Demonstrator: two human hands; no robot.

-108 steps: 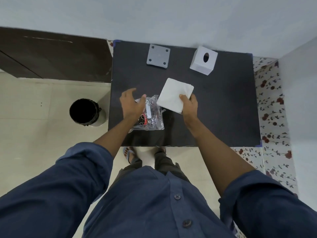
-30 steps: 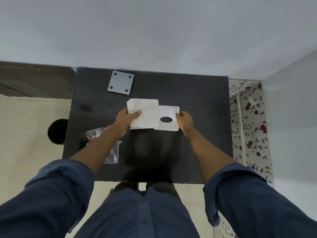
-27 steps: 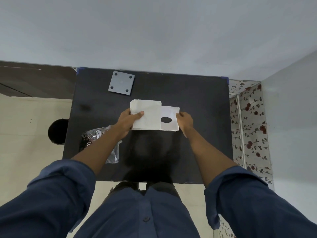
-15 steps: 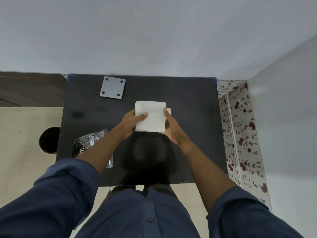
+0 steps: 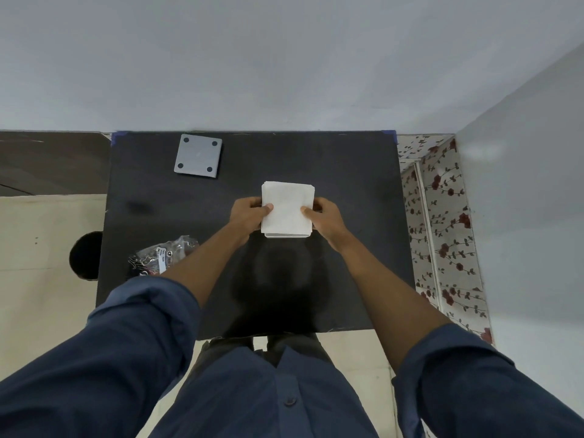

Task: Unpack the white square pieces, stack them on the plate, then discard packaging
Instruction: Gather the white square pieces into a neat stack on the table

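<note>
Since half a second ago both hands have settled on opposite sides of the white square pieces [image 5: 287,208], and the right hand [image 5: 327,218] has drawn out from under the stack to grip its right edge. I see the stack held over the middle of the black worktop [image 5: 354,191], a little toward the far edge; a thicker white slab shows along its near edge beneath the paper-like top sheet. I cannot tell whether it rests on the worktop or is lifted just above it.

Open room is generous: the right half of the worktop out to its right edge is bare, and so is the near stretch in front of me, where my own shadow falls. At the far left corner lies a grey square plate [image 5: 198,160] with four dark dots, well apart from the stack. Near the left edge, a clear plastic packaging bag [image 5: 161,256] sits partly hidden by my left forearm. A dark round bin [image 5: 85,259] stands on the floor just beyond that left edge.

My left hand [image 5: 248,218] is closed on the stack's left edge, thumb on top, fingers curled under. My right hand mirrors it, thumb pressed on top. Both forearms reach forward and converge, sleeves rolled to the elbow.
</note>
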